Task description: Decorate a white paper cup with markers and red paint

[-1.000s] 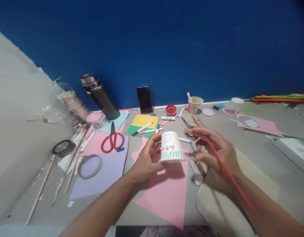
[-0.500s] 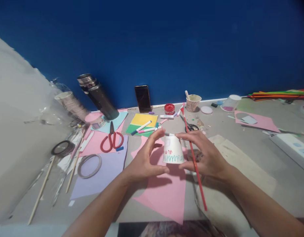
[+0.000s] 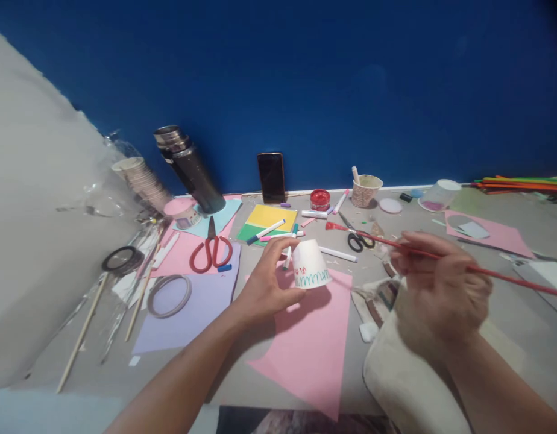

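Note:
A white paper cup (image 3: 311, 262), upside down and a little tilted, bears green squiggles near its rim and small red marks above them. My left hand (image 3: 267, 283) grips it from the left, thumb below and fingers on top, over a pink sheet of paper (image 3: 305, 355). Off to the right, my right hand (image 3: 441, 289) is closed around a long red paintbrush (image 3: 396, 243). The red-coated bristles point left, behind and right of the cup, apart from it. A small jar of red paint (image 3: 319, 199) stands open farther back.
Markers (image 3: 337, 254) lie behind the cup, near black-handled scissors (image 3: 360, 240). Red-handled scissors (image 3: 210, 250) and a tape roll (image 3: 169, 296) are at left. A dark flask (image 3: 192, 172), a phone (image 3: 271, 178) and a patterned cup (image 3: 366, 191) stand along the blue wall.
My right hand has left the cup and moved right, turning the brush from steep to nearly level. My left hand keeps the cup, now tilted. The view has shifted slightly.

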The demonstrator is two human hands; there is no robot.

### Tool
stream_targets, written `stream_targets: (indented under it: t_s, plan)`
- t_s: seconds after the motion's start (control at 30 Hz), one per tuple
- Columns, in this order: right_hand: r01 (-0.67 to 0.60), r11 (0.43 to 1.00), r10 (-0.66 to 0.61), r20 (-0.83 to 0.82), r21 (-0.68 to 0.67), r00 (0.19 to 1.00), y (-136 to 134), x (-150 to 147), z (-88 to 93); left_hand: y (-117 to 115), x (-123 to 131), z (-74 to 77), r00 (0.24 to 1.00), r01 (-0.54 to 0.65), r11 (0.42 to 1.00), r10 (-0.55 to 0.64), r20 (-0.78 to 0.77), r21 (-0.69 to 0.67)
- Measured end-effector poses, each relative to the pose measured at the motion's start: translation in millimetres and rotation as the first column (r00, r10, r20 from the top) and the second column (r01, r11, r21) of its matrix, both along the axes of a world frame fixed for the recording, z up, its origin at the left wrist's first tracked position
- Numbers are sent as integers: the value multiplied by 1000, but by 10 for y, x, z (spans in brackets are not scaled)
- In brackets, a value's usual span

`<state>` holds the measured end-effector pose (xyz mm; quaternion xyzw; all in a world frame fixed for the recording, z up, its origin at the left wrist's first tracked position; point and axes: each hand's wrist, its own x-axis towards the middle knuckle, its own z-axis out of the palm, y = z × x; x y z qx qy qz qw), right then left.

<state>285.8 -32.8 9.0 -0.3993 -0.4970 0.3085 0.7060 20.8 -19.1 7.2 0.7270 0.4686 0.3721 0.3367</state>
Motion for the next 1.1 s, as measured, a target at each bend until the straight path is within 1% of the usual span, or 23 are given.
stream_targets:
  t_s: [0.07,0.13,0.2,0.37,0.57,0.77,0.83,0.97,1.1]
  plan:
    - [9,1000,-12,-134,-26,991,11,-12,35,2,-1,12,1000,-24,1000,24,7,-19]
    - [-50,995,36,-165,-83,986,26,-17,65,-6,2,31,999,-41,999,42,15,-30]
    - [-90,989,70,-166,-115,984,35,-9,84,-18,7,54,998,-48,998,49,27,-43]
    - [-141,984,124,-145,-108,982,11,19,101,-39,20,94,996,-66,995,70,55,-81]
    - [-201,962,176,-144,-186,974,-62,-11,138,-46,28,93,994,-72,993,79,77,-92]
    - [-280,948,261,-133,-151,956,-72,8,129,-53,24,76,993,-47,994,57,106,-94]
    - [-302,943,286,-125,-141,950,-81,8,122,-56,23,80,994,-53,995,61,90,-89]
    - [-310,940,295,-120,-139,948,-106,-8,111,-65,27,105,997,-54,996,58,50,-70]
    - [-300,942,287,-103,-152,952,-108,-4,99,-74,36,119,998,-43,997,47,50,-70]
